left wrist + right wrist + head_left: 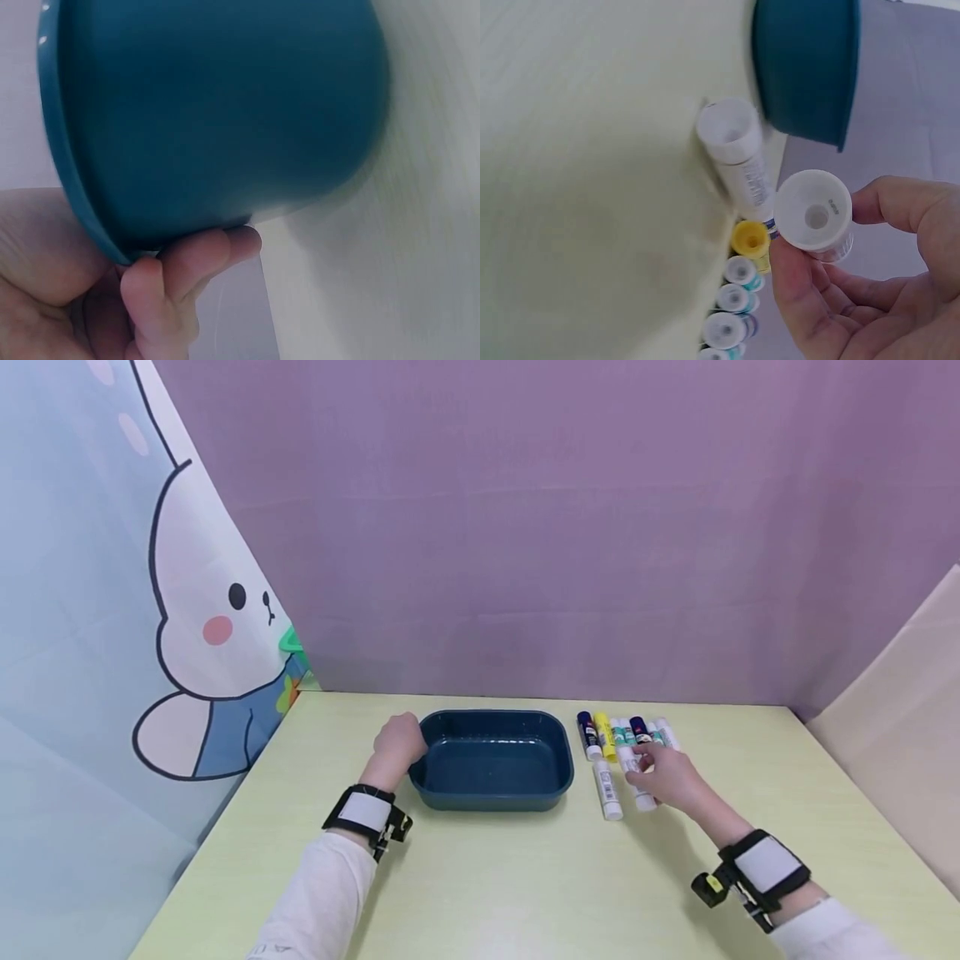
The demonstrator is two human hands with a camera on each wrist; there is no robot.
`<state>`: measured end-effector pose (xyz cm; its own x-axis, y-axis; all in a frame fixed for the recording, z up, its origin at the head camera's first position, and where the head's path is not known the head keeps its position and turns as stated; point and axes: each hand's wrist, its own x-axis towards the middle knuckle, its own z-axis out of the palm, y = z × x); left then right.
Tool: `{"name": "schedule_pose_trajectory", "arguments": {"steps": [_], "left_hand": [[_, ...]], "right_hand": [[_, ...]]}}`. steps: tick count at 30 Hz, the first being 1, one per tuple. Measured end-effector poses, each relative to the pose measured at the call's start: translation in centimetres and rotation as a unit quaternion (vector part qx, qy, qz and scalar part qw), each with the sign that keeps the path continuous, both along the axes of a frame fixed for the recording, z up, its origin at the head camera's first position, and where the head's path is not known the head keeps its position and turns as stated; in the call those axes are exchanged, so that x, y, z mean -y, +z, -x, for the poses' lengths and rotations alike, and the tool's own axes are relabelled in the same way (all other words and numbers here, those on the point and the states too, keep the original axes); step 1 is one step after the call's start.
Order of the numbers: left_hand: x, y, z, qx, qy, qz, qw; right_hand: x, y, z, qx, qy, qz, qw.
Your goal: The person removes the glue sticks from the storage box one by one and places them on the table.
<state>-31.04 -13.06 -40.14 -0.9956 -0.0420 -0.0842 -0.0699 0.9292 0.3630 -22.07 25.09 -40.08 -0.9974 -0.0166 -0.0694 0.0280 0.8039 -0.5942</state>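
A dark teal plastic tub (491, 800) sits on the table. At its left end my left hand (400, 741) grips the rim, with fingers curled under the lip in the left wrist view. My right hand (672, 779) pinches a white glue stick (814, 206) between thumb and fingers. In the right wrist view its round base faces the camera. Another white glue stick (608, 792) lies on the table between the tub and my right hand. Behind these lies a row of several glue sticks, among them a yellow one (604, 735) and a dark blue one (588, 735).
The pale yellow-green table (480, 885) reaches back to a purple cloth (525, 543). A blue curtain with a cartoon figure (217, 652) hangs on the left. Pale cloth (900, 710) stands along the right side.
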Motion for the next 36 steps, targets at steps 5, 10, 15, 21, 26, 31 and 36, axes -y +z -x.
{"name": "schedule_pose_trajectory", "arguments": {"steps": [5,10,15,21,26,31,36], "left_hand": [[0.0,0.0,-0.1,-0.005,0.001,-0.006,1.0],[-0.1,0.0,-0.1,-0.005,0.001,-0.005,1.0],[-0.1,0.0,-0.1,-0.006,0.0,-0.003,1.0],[0.0,-0.1,0.1,-0.005,-0.004,0.009,0.9999],[0.1,0.1,0.1,-0.003,-0.005,0.016,0.9999],[0.1,0.3,0.0,0.0,-0.011,0.013,0.9999],[0.2,0.5,-0.1,0.003,-0.017,0.015,0.9997]], "right_hand": [[-0.5,-1.2,0.2,0.008,-0.015,-0.002,0.9999],[-0.8,-2.4,0.4,0.019,-0.023,0.0,0.9995],[-0.9,-3.0,0.6,0.021,-0.019,0.0,0.9996],[-1.1,-3.3,0.6,0.026,-0.018,-0.006,0.9995],[-1.1,-3.7,0.8,0.026,-0.019,-0.008,0.9995],[-1.0,-4.1,0.9,0.02,-0.016,0.003,0.9997],[-0.9,-4.2,1.0,0.022,-0.016,0.003,0.9996]]}}
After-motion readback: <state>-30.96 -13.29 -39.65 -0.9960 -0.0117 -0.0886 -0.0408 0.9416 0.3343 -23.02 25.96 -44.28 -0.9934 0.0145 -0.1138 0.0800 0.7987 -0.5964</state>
